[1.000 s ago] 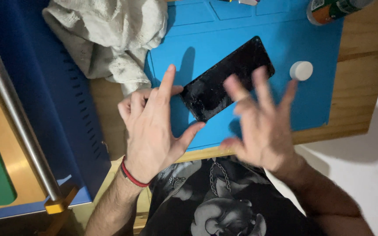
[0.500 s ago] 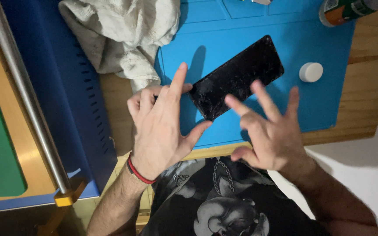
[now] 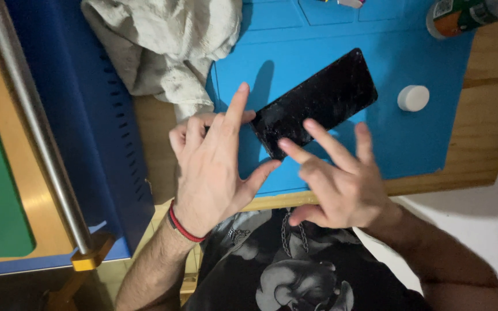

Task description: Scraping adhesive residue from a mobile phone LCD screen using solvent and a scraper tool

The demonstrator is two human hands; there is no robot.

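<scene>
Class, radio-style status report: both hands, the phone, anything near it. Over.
Left hand open, fingers spread, at phone's near end. Right hand open, hovering over phone's lower edge. Phone flat on blue mat, screen cracked. White cap and cloth nearby, apart.

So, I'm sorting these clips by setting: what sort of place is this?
Probably a phone repair bench. A black phone with cracked glass lies on a blue work mat with moulded compartments, on a wooden table, a grubby cloth beside it. Both hands hover over it.
</scene>
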